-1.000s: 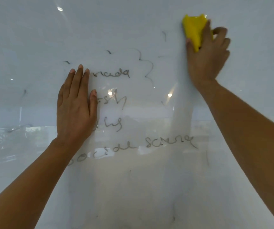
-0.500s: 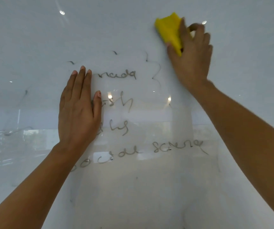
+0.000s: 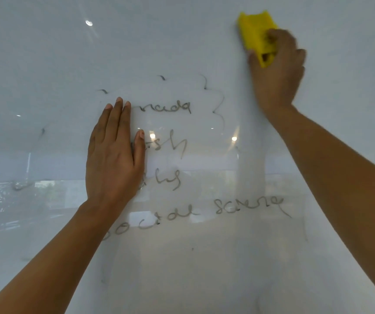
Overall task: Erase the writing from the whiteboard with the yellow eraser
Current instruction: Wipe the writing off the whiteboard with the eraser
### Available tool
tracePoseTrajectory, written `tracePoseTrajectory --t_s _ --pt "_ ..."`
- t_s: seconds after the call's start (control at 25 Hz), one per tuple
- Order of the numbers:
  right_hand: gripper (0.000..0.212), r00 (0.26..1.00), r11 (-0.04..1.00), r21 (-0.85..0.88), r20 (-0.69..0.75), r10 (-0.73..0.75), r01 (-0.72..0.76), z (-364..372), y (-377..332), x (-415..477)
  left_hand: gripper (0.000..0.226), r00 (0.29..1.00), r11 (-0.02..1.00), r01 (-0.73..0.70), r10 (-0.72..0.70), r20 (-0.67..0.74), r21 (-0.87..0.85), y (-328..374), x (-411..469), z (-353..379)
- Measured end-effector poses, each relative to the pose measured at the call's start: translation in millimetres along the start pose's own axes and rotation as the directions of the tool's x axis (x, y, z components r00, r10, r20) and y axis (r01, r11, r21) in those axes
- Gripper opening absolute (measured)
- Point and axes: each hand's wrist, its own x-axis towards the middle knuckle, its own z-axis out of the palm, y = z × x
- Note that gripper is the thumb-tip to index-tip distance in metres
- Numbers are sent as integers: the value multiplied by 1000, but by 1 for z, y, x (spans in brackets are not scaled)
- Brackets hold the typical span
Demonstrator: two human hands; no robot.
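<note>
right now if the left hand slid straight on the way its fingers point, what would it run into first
The left hand lies flat on the whiteboard, fingers pointing up. Just past the fingertips is only a short leftover pen stroke; beyond it the board looks bare to the frame's top edge. The yellow eraser sits far off to the right.

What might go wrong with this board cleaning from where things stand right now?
The left hand lies flat on the whiteboard over the start of the written lines, so it could smear ink or leave those letters unwiped. The yellow eraser in the right hand is high up, above and to the right of the words, so the lowest line of writing may get missed. Faint strokes near the top could also be overlooked.
</note>
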Motion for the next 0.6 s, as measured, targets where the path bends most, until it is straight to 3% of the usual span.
tracePoseTrajectory --t_s 0.12,0.2,0.28,0.36,0.44,0.52,0.6 --pt "43 921 920 187 119 -370 346 -3 -14 -59 57 1000 1000 1 -1 4 1 1 0 -1" --pt "42 876 882 144 123 -466 448 -15 3 -79 57 1000 1000 2 -2 12 5 1 0 -2" --pt "44 934 937 48 82 -349 346 -20 16 -58 57 1000 1000 8 -8 18 6 1 0 -2" --pt "47 997 996 -42 21 -79 79 -13 13 -25 58 1000 1000 12 -12 20 6 1 0 -1" --pt "49 1000 994 -108 25 8 -6 -2 -9 -19 57 1000 1000 14 -14 20 -1 1 0 -1" --pt "49 965 972 -6 127 -232 234 2 -26 -45 57 1000 1000 14 -13 23 -4 1 -1 -1" --pt "47 832 857 125 206 -515 500 -8 -23 -81 56 1000 1000 10 -10 24 -2 1 -1 -1"
